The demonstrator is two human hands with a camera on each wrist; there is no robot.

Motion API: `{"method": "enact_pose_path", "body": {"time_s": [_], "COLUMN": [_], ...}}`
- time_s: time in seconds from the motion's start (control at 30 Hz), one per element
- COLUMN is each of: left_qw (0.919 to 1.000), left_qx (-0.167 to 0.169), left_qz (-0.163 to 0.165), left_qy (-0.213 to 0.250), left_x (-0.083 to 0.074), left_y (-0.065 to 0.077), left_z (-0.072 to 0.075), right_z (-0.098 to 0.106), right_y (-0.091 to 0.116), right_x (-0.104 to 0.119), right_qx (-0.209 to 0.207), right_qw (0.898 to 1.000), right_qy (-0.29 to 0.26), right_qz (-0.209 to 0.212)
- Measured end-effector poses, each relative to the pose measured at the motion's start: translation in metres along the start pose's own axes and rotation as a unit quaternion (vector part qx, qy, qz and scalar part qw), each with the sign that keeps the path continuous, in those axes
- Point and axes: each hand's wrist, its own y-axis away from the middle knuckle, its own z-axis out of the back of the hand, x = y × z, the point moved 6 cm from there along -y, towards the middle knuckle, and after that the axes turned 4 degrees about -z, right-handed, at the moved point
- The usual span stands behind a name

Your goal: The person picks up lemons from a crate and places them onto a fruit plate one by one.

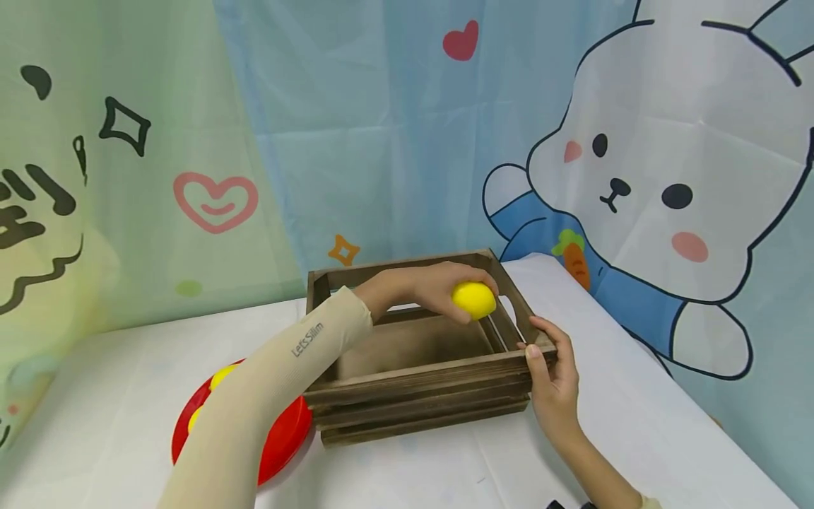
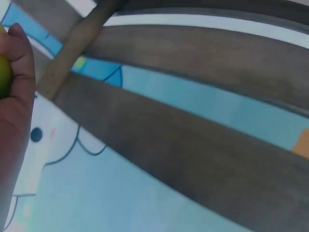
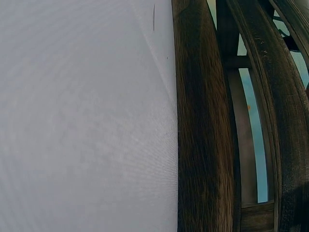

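My left hand (image 1: 439, 286) holds a yellow lemon (image 1: 473, 300) over the right part of a brown wooden crate (image 1: 420, 396). Its fingers curl over the fruit, and the lemon overlaps the crate's right end in the head view. At the left edge of the left wrist view, part of the lemon (image 2: 5, 77) shows beside the curled fingers (image 2: 21, 67). The right hand (image 1: 556, 385) grips the crate's near right corner, thumb on the front and fingers over the side rim. In the right wrist view only the crate's slats (image 3: 205, 121) appear; that hand is out of frame.
Left of the crate, a red plate (image 1: 289, 438) with yellow fruit (image 1: 222, 375) is partly covered by the left sleeve (image 1: 254, 396). A white cloth (image 1: 127, 396) covers the table. Behind hangs a printed curtain (image 1: 381, 141). A small black object (image 1: 555, 505) shows at the bottom edge.
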Motion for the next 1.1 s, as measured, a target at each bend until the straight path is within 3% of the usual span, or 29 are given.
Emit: {"method": "enact_pose_path", "body": {"time_s": [0.3,0.47,0.77,1.1], "left_qw": [0.998,0.9974,0.9951,0.9917], "left_qx": [-0.04,-0.063,-0.082,-0.095], "left_qz": [-0.03,-0.026,-0.055,-0.086], "left_qy": [0.04,0.022,-0.01,-0.011], "left_x": [-0.019,-0.029,-0.048,-0.08], "left_y": [0.0,0.007,0.019,0.041], "left_z": [0.019,0.026,0.02,0.013], "right_z": [0.003,0.003,0.001,0.002], "right_y": [-0.001,-0.002,0.0,-0.001], "right_x": [-0.001,-0.004,-0.005,-0.008], "right_qx": [-0.005,-0.006,-0.009,-0.011], "right_qw": [1.0,0.999,0.999,0.998], "right_qy": [0.019,0.031,0.034,0.052], "right_qz": [-0.004,-0.01,-0.013,-0.024]}}
